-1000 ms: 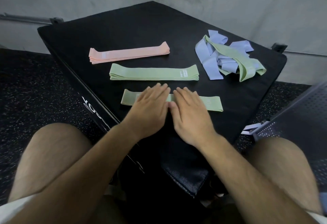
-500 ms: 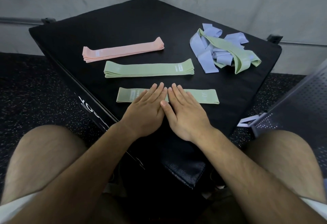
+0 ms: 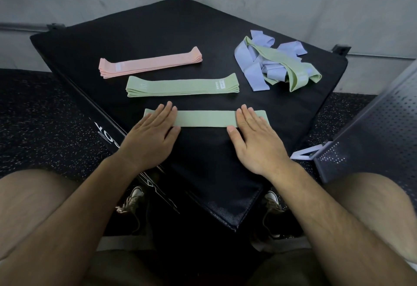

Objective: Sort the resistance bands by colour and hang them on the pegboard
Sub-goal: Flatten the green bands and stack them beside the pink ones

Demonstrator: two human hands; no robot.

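Observation:
A single green band [image 3: 205, 118] lies flat near the front of the black padded box [image 3: 140, 30]. My left hand [image 3: 150, 136] presses flat on its left end and my right hand [image 3: 255, 138] presses flat on its right end, fingers spread. Behind it lies a neat stack of green bands [image 3: 180, 85], and behind that a stack of pink bands [image 3: 150, 62]. At the back right sits a tangled heap of lilac bands [image 3: 252, 69] with one green band [image 3: 293, 69] draped across it.
A dark perforated pegboard panel [image 3: 370, 127] leans at the right edge, with a white bracket [image 3: 303, 153] at its foot. Speckled black floor surrounds the box. A grey wall rises behind. My knees and shoes show below.
Both hands have slid apart from the middle of the front green band to its two ends, smoothing it flat. The camera has shifted slightly.

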